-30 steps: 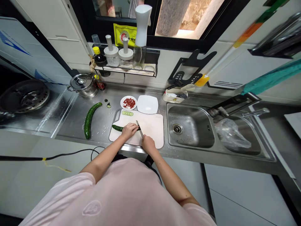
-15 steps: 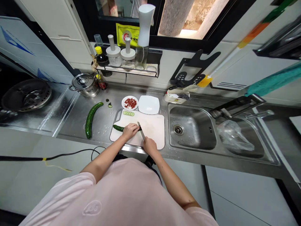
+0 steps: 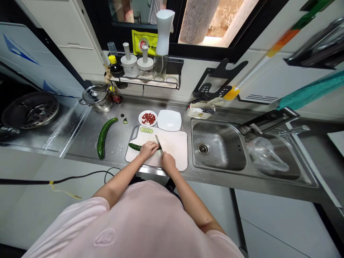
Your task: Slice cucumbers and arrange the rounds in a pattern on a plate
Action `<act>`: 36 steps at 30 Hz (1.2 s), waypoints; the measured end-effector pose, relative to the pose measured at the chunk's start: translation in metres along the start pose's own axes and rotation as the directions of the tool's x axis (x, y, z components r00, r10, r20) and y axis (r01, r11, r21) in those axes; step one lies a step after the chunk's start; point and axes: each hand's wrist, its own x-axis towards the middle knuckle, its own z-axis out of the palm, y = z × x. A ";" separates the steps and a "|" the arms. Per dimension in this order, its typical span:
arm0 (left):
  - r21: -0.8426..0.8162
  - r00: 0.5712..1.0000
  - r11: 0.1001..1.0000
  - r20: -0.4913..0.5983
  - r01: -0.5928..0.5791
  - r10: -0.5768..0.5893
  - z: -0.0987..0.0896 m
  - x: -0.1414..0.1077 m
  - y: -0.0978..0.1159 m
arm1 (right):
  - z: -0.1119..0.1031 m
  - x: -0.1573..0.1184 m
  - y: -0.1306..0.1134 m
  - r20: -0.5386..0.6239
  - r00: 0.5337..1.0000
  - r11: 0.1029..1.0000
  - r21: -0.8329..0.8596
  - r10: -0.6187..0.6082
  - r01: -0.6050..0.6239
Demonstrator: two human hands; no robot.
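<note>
Resting on cutting board, cucumber held by curled left hand; kitchen knife gripped in closed right hand, blade at cucumber; second cucumber placed on worktop left of board.

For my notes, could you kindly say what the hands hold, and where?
The right hand grips a kitchen knife by its handle; the left hand holds a cucumber from above.

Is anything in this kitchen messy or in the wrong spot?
Yes, a little. A small cucumber slice and a dark bit that may be cucumber sit on the bare steel counter, off the cutting board. A crumpled plastic bag also lies in the right sink basin, which seems an odd spot.
</note>
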 end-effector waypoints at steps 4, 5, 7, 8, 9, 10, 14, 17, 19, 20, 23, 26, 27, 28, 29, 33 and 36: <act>-0.004 1.000 1.000 0.000 0.001 -0.001 -0.001 0.000 0.001 | 0.000 0.000 0.000 -0.006 1.000 1.000 -0.001 -0.003 0.003; -0.004 1.000 1.000 0.001 0.000 0.000 -0.001 0.000 0.001 | 0.001 -0.002 0.001 -0.005 1.000 1.000 -0.003 -0.004 0.004; -0.006 1.000 1.000 -0.001 -0.001 0.001 -0.001 0.000 0.001 | 0.002 -0.006 0.003 0.006 1.000 1.000 -0.006 0.000 0.000; -0.008 1.000 1.000 -0.004 -0.002 0.002 -0.002 0.000 0.001 | 0.004 -0.009 0.005 0.012 1.000 1.000 -0.007 0.002 -0.002; -0.009 1.000 1.000 -0.006 -0.003 0.003 -0.002 0.000 0.002 | 0.005 -0.012 0.007 0.019 1.000 1.000 -0.009 0.004 -0.004; -0.010 1.000 1.000 -0.008 -0.005 0.004 -0.002 0.000 0.002 | 0.007 -0.015 0.009 0.023 1.000 1.000 -0.010 0.004 -0.004; -0.008 1.000 1.000 -0.005 -0.005 0.005 -0.002 0.000 0.002 | 0.014 -0.027 0.016 0.024 1.000 1.000 -0.023 0.013 -0.012; -0.006 1.000 1.000 -0.001 0.004 -0.004 -0.001 0.000 0.002 | 0.016 -0.030 0.017 0.023 1.000 1.000 -0.023 0.017 -0.017; -0.008 1.000 1.000 0.004 0.010 -0.010 -0.001 0.000 0.002 | 0.016 -0.028 0.016 0.021 1.000 1.000 -0.016 0.016 -0.016; -0.010 1.000 1.000 0.008 0.011 -0.011 -0.001 0.000 0.001 | 0.016 -0.027 0.016 0.019 1.000 1.000 -0.012 0.015 -0.014; -0.013 1.000 1.000 0.014 0.013 -0.013 -0.001 0.000 0.001 | 0.015 -0.020 0.013 0.008 1.000 1.000 -0.004 0.013 -0.013; -0.017 1.000 1.000 0.014 0.020 -0.020 -0.001 0.000 0.001 | 0.013 -0.012 0.010 -0.008 1.000 1.000 0.004 0.007 -0.007; -0.020 1.000 1.000 0.012 0.022 -0.022 -0.001 0.000 0.001 | 0.012 -0.010 0.008 -0.013 1.000 1.000 0.005 0.004 -0.004; -0.023 1.000 0.999 0.010 0.024 -0.024 -0.001 0.000 0.001 | 0.011 -0.007 0.007 -0.016 1.000 1.000 0.007 0.002 -0.002; -0.025 1.000 0.999 0.007 0.026 -0.026 -0.001 0.000 0.002 | 0.010 -0.005 0.006 -0.017 1.000 1.000 0.008 0.000 0.000; -0.031 1.000 0.999 0.006 0.030 -0.030 -0.002 0.000 0.003 | 0.005 0.002 0.002 -0.022 1.000 1.000 0.006 -0.005 0.005; -0.033 1.000 0.999 0.007 0.029 -0.029 -0.002 0.000 0.003 | 0.004 0.001 0.003 -0.024 1.000 1.000 0.001 -0.009 0.009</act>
